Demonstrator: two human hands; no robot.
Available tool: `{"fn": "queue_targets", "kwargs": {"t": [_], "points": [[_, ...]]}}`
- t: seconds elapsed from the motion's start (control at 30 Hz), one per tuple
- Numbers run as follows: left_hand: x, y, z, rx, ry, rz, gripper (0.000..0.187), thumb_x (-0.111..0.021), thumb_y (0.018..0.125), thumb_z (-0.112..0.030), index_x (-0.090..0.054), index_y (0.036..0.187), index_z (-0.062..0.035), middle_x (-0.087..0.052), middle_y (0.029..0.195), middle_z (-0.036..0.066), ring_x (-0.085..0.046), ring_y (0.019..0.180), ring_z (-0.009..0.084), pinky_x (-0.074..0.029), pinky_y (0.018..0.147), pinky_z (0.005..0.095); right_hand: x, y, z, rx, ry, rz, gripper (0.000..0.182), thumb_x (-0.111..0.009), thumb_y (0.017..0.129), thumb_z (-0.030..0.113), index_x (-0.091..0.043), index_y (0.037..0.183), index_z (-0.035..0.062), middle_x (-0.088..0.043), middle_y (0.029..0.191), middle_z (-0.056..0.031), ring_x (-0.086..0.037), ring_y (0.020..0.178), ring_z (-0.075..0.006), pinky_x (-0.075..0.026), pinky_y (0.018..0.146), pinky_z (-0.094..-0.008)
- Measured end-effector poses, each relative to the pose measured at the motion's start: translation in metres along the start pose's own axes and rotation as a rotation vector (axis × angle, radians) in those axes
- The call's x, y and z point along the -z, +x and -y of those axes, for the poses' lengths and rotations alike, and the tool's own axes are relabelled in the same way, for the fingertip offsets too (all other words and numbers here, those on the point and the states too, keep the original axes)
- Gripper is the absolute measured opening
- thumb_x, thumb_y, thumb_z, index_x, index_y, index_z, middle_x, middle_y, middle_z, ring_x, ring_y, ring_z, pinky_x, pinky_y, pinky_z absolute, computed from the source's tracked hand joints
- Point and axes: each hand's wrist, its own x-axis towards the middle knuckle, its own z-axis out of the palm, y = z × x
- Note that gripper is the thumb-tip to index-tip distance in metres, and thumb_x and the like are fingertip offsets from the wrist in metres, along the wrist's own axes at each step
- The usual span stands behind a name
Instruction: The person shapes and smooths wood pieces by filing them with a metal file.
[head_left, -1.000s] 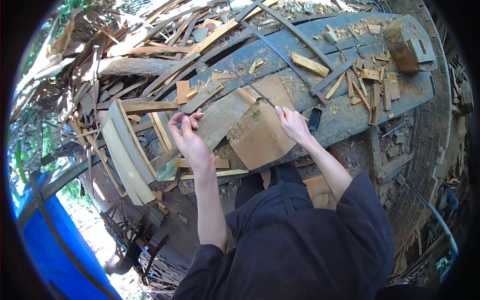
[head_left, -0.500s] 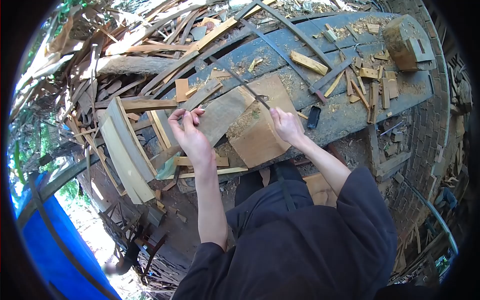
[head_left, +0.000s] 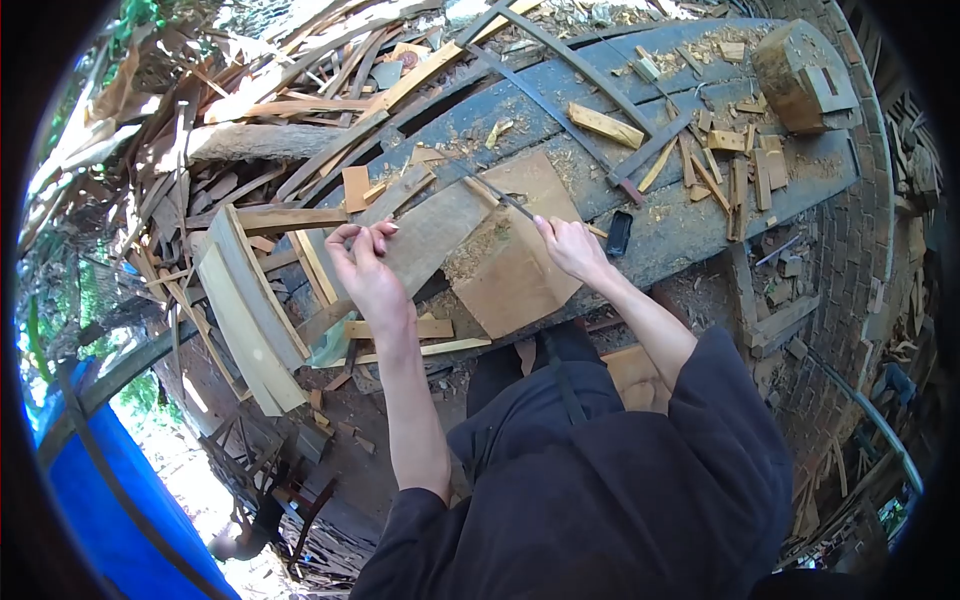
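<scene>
My left hand [head_left: 368, 270] grips the near end of a grey wooden stave [head_left: 425, 238] that leans across a square wooden block [head_left: 515, 255] on the workbench. My right hand [head_left: 570, 247] is closed on the handle of a thin metal file [head_left: 495, 192], whose blade lies over the stave's upper edge by the block. Sawdust lies on the block beside the stave.
The dark blue-grey bench [head_left: 700, 215] carries wood offcuts, long metal strips [head_left: 545, 105], a black phone-like object [head_left: 619, 232] and a large wooden chunk [head_left: 795, 70]. Curved staves [head_left: 245, 310] and scrap wood pile up at left. A brick wall [head_left: 860, 270] stands at right, a blue barrel [head_left: 110, 480] lower left.
My right hand has slid the file back and forth along the stave's edge, first pushed further out, now drawn nearer. My left hand has kept its grip on the stave.
</scene>
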Motion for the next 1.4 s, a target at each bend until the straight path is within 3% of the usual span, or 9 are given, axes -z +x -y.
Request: {"fn": "queue_targets", "kwargs": {"t": [0.2, 0.37, 0.43, 0.67, 0.77, 0.93, 1.13, 1.23, 1.4], "points": [[0.003, 0.007, -0.003, 0.053, -0.014, 0.014, 0.006, -0.045, 0.107, -0.002, -0.045, 0.110, -0.0072, -0.045, 0.079, 0.003, -0.063, 0.093, 0.0220, -0.049, 0.107, 0.0454, -0.002, -0.019, 0.025, 0.007, 0.297, -0.088, 0.060, -0.039, 0.110, 0.052, -0.062, 0.090, 0.0009, -0.068, 0.083, -0.0317, -0.065, 0.088, -0.0554, -0.050, 0.078, -0.0624], [-0.004, 0.008, -0.010, 0.106, -0.102, 0.034, 0.007, -0.046, 0.107, -0.002, -0.045, 0.110, -0.0081, -0.045, 0.079, 0.003, -0.064, 0.094, 0.0226, -0.049, 0.106, 0.0441, -0.012, -0.023, 0.015, -0.069, 0.150, -0.020, 0.060, -0.040, 0.109, 0.052, -0.063, 0.091, 0.0008, -0.068, 0.084, -0.0327, -0.065, 0.089, -0.0552, -0.050, 0.079, -0.0623], [-0.009, 0.007, -0.014, 0.109, -0.087, 0.038, 0.006, -0.046, 0.107, -0.002, -0.043, 0.108, -0.0071, -0.048, 0.079, 0.003, -0.059, 0.087, 0.0167, -0.047, 0.109, 0.0432, -0.015, -0.028, 0.011, -0.100, 0.155, 0.012, 0.060, -0.040, 0.109, 0.053, -0.063, 0.092, 0.0008, -0.068, 0.085, -0.0333, -0.065, 0.090, -0.0551, -0.050, 0.080, -0.0623], [-0.011, 0.013, -0.012, 0.128, -0.022, 0.064, 0.004, -0.047, 0.108, -0.004, -0.044, 0.107, -0.0074, -0.045, 0.078, 0.003, -0.063, 0.092, 0.0213, -0.049, 0.109, 0.0454, -0.005, -0.026, 0.013, -0.087, 0.177, -0.022, 0.058, -0.041, 0.109, 0.051, -0.063, 0.093, 0.0004, -0.068, 0.088, -0.0334, -0.065, 0.092, -0.0555, -0.050, 0.081, -0.0624], [-0.011, 0.013, -0.009, 0.091, -0.011, 0.079, 0.006, -0.046, 0.106, -0.001, -0.044, 0.108, -0.0063, -0.049, 0.080, 0.004, -0.060, 0.088, 0.0186, -0.047, 0.103, 0.0394, -0.019, -0.021, 0.002, -0.052, 0.166, -0.020, 0.057, -0.041, 0.109, 0.051, -0.063, 0.093, 0.0005, -0.068, 0.087, -0.0329, -0.065, 0.091, -0.0551, -0.050, 0.080, -0.0620], [-0.010, 0.012, -0.010, 0.076, -0.014, 0.081, 0.007, -0.046, 0.105, 0.000, -0.044, 0.107, -0.0065, -0.048, 0.079, 0.003, -0.059, 0.087, 0.0178, -0.047, 0.103, 0.0398, 0.002, -0.013, 0.000, -0.022, 0.045, 0.040, 0.055, -0.042, 0.110, 0.050, -0.062, 0.093, 0.0018, -0.068, 0.084, -0.0322, -0.065, 0.089, -0.0544, -0.051, 0.077, -0.0608], [-0.013, 0.007, -0.010, 0.056, -0.005, 0.068, 0.007, -0.045, 0.105, 0.001, -0.044, 0.107, -0.0062, -0.047, 0.079, 0.003, -0.057, 0.084, 0.0163, -0.048, 0.102, 0.0406, 0.010, -0.025, 0.032, 0.078, 0.327, -0.157, 0.057, -0.039, 0.110, 0.052, -0.061, 0.093, 0.0018, -0.067, 0.085, -0.0333, -0.065, 0.090, -0.0560, -0.050, 0.080, -0.0612], [-0.016, 0.005, -0.011, 0.058, 0.003, 0.044, 0.007, -0.044, 0.105, 0.001, -0.044, 0.106, -0.0061, -0.047, 0.079, 0.003, -0.056, 0.083, 0.0161, -0.048, 0.103, 0.0412, -0.026, -0.004, 0.011, -0.058, 0.011, -0.018, 0.059, -0.039, 0.110, 0.052, -0.063, 0.095, 0.0002, -0.067, 0.084, -0.0338, -0.065, 0.089, -0.0551, -0.051, 0.079, -0.0614], [-0.013, 0.002, -0.007, 0.044, -0.010, 0.066, 0.007, -0.044, 0.105, 0.000, -0.044, 0.106, -0.0065, -0.044, 0.079, 0.002, -0.057, 0.084, 0.0175, -0.049, 0.108, 0.0458, 0.009, -0.005, 0.028, -0.079, 0.143, -0.102, 0.061, -0.040, 0.109, 0.053, -0.065, 0.095, -0.0005, -0.069, 0.086, -0.0332, -0.067, 0.089, -0.0540, -0.051, 0.079, -0.0617]]}}
